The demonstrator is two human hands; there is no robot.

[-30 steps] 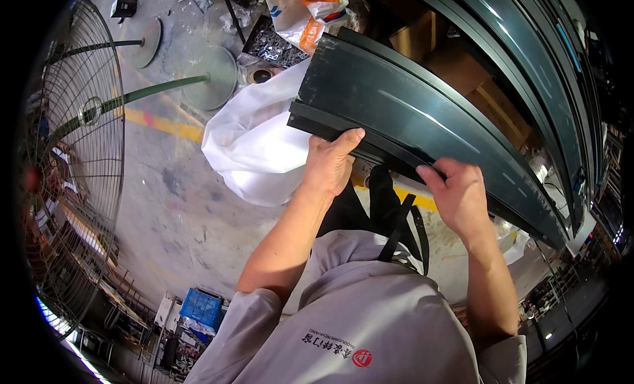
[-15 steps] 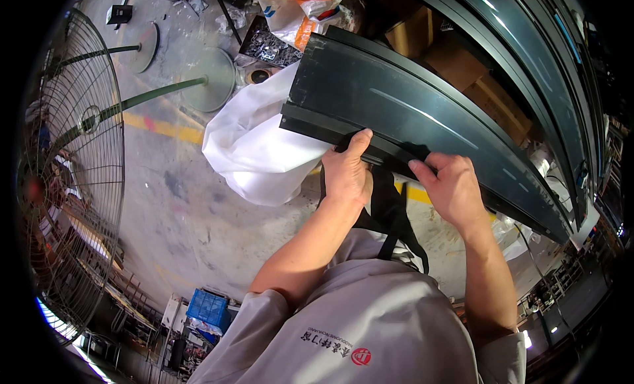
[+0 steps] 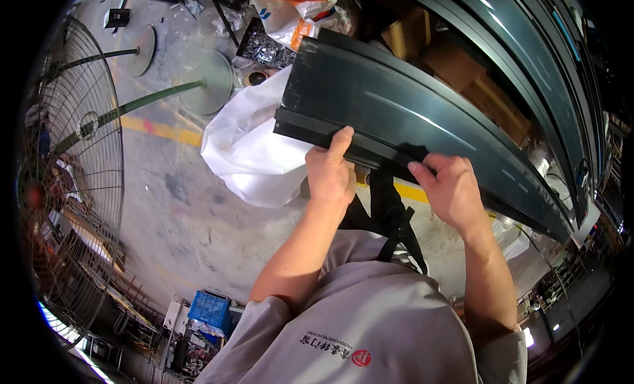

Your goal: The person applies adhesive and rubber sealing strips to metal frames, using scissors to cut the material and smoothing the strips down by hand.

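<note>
A long dark grey metal profile [image 3: 380, 97] stretches from the middle of the view toward the lower right, its near edge facing me. My left hand [image 3: 330, 176] is closed on that edge close to the left end, thumb on top and fingers hidden underneath. Farther right along the same edge, my right hand [image 3: 452, 189] is closed, with thumb and bent forefinger pressed at the rim. Whether a thin strip lies between those fingers cannot be made out. White sheeting [image 3: 254, 146] hangs below the profile's left end.
More dark profiles [image 3: 528, 73] stand at the upper right, beside cardboard boxes [image 3: 456, 60]. A tray of small metal parts [image 3: 264, 47] and an orange-and-white bag [image 3: 290, 14] lie at the top. A wire-caged fan [image 3: 79, 186] stands left, a blue crate [image 3: 210, 309] lower left.
My left hand has slid a little left along the near edge toward the profile's end. The profile's left end appears slightly farther left; my right hand has hardly moved.
</note>
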